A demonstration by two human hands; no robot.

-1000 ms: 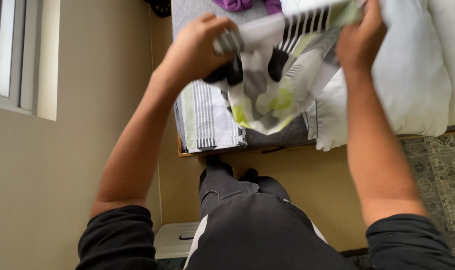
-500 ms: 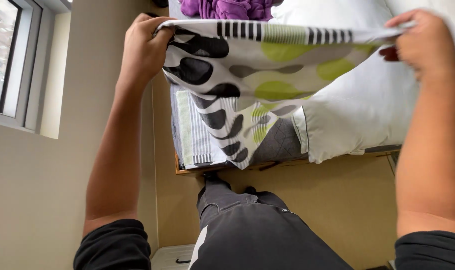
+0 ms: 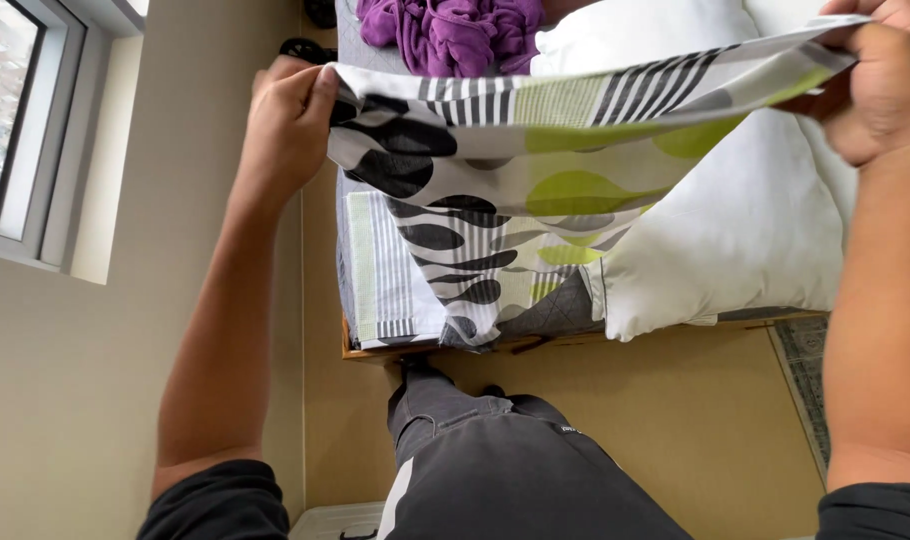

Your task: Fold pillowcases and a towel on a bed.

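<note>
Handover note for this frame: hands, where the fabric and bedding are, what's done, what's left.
Left hand: shut on one top corner of the patterned cloth.
Right hand: shut on the opposite top corner.
Cloth is stretched between the hands, raised above the bed; its lower part hangs down over the bed edge.
On the bed: white pillow to the right, a folded striped piece at the near edge, purple clothing at the far side.
Done: cloth opened out wide.
Left: it is not yet folded or laid down.
</note>
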